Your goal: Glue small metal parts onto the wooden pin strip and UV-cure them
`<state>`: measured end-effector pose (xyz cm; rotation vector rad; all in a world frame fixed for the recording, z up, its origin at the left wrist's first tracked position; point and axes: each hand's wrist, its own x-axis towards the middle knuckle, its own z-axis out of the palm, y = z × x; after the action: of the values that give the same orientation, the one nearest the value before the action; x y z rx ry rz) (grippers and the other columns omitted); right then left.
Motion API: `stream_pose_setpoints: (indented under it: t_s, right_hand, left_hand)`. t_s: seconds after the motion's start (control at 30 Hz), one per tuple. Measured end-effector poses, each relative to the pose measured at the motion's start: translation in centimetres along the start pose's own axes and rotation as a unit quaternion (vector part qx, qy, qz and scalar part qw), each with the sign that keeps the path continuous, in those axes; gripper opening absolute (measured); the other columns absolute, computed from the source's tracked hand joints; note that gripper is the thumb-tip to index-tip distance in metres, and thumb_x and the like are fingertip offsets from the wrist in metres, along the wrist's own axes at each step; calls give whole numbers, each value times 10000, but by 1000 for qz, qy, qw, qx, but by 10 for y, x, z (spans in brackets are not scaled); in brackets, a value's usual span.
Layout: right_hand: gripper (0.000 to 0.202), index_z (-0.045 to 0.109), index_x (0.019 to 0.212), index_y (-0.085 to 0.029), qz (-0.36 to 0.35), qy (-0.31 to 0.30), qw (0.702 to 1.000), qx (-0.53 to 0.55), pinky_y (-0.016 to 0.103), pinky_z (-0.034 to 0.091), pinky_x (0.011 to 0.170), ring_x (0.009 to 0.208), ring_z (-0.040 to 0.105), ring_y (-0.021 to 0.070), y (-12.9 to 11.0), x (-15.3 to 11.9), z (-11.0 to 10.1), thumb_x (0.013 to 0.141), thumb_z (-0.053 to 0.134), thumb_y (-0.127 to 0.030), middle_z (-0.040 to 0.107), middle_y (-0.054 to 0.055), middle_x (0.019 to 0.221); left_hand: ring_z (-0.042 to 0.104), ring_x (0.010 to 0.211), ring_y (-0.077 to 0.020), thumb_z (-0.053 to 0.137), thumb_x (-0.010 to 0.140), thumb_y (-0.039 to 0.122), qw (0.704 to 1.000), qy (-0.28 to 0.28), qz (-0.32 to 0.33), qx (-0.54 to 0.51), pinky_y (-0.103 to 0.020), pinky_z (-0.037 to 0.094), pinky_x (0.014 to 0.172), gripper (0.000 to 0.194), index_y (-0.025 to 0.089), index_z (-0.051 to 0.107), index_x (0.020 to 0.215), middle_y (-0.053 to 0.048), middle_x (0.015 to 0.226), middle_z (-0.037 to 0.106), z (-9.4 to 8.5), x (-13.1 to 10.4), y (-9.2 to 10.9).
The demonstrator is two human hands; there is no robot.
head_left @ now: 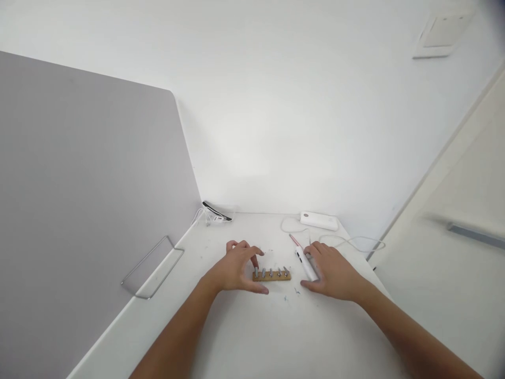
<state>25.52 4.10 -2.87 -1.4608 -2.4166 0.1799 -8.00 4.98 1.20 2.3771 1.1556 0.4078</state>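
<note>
A small wooden strip [272,277] lies on the white tabletop, with several grey metal pieces [271,273] standing in a row along it. My left hand [239,266] is open at the strip's left end, thumb below it and fingers curved above; one fingertip is close to the leftmost piece, and I cannot tell whether it touches. Just right of the strip rests a white pen-shaped tool [306,264] with a thin pinkish shaft and a metal tip pointing away. Beside it my right hand [329,269] is open, its thumb and fingers spread at the tool's right side.
A white power bank [319,220] with a white cable [357,241] sits at the back right. Behind left is a clear case [219,213] with dark and white items. A grey panel [98,173] borders the left, with a wire handle [152,268]. Small bluish scraps [297,291] dot the tabletop.
</note>
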Motion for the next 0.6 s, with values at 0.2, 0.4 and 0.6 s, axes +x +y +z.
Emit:
stream_pose_setpoints:
  t_s: [0.2, 0.4, 0.6]
  right_hand:
    - [655, 569, 1287, -280, 1, -20, 999, 42, 532, 500, 977, 1219, 591, 391, 5, 1, -7, 752, 777, -595, 618, 129, 1317]
    - [604, 602, 1259, -269, -43, -1, 998, 42, 592, 375, 1130, 1475, 367, 420, 12, 5, -3, 778, 759, -599, 638, 125, 1337]
    - [622, 566, 1244, -265, -60, 41, 993, 98, 552, 423, 1097, 1492, 326, 403, 9, 4, -3, 748, 790, -564, 629, 114, 1312]
  left_hand:
    - [572, 1090, -298, 660, 889, 633, 999, 40, -18, 14, -509, 195, 1096, 536, 271, 596, 1280, -36, 1037, 763, -1, 0, -3]
    - [571, 1119, -313, 591, 938, 628, 997, 71, -28, 31, -536, 175, 1108, 577, 240, 531, 1361, -48, 1025, 760, 1, 0, -5]
    - [576, 1115, -312, 558, 949, 648, 994, 100, -31, 43, -535, 194, 1102, 640, 220, 472, 1417, -67, 1077, 736, 2, -1, -4]
